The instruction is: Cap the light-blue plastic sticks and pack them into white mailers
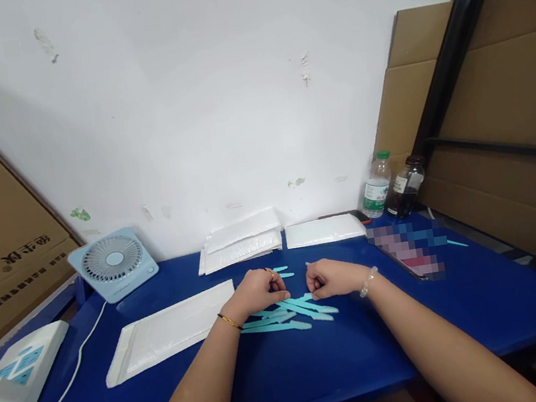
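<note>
Several flat teal eyebrow razors lie in a loose, crossing pile on the blue table. My left hand is closed over the pile's upper left side, thumb and fingertips pinched low; what is between them is hidden. Two teal tips show just beyond its fingers. Across a small gap, my right hand is closed too, its fingertips on the end of a teal razor at the pile's right side. A white padded envelope lies flat left of my left hand.
More white padded envelopes are stacked by the wall, with another envelope beside them. A blue fan and a white power strip stand left. Right are two bottles, a blurred phone and a single teal razor.
</note>
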Motion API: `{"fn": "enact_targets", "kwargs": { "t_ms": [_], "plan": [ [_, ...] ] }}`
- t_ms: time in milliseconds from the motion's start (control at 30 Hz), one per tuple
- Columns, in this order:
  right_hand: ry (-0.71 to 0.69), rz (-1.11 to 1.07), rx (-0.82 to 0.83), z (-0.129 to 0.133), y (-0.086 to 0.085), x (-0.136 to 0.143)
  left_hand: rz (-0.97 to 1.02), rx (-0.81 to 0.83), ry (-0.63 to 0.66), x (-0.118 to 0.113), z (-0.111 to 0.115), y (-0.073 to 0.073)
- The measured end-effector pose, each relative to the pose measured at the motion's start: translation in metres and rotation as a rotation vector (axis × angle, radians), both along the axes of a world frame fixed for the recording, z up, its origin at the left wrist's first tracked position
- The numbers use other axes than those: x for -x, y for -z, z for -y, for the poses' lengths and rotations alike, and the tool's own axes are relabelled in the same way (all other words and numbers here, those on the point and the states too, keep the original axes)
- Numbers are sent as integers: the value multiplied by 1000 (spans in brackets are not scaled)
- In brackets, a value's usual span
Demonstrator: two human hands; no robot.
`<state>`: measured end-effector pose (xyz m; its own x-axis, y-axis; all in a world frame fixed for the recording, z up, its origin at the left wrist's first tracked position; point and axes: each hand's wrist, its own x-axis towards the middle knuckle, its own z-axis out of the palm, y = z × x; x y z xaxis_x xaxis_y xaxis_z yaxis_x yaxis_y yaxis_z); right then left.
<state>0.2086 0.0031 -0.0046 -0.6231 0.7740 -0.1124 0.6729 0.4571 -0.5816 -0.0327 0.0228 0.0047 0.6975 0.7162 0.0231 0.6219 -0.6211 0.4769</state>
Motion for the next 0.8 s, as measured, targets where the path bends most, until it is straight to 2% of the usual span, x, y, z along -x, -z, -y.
{"fn": "enact_targets", "kwargs": {
  "t_ms": [133, 333, 433, 567, 733, 800],
  "plan": [
    [59, 5, -143, -2, 2, 2, -12, 31, 30, -4, 1, 1],
    [138, -7, -287, -6, -1, -3, 4, -50, -72, -3, -5, 6],
    [143, -29, -296, -6, -2, -1, -2, -45, -67, -4, -4, 10],
    [142, -45, -280, -7, -2, -3, -55, -184, -42, -4, -6, 9],
    [296, -51, -219, -12, -3, -22, -114, -262, -171, 9, -14, 3],
    [284, -59, -185, -11, -5, -26, -88, -253, -209, 13, -15, 1]
  ]
}}
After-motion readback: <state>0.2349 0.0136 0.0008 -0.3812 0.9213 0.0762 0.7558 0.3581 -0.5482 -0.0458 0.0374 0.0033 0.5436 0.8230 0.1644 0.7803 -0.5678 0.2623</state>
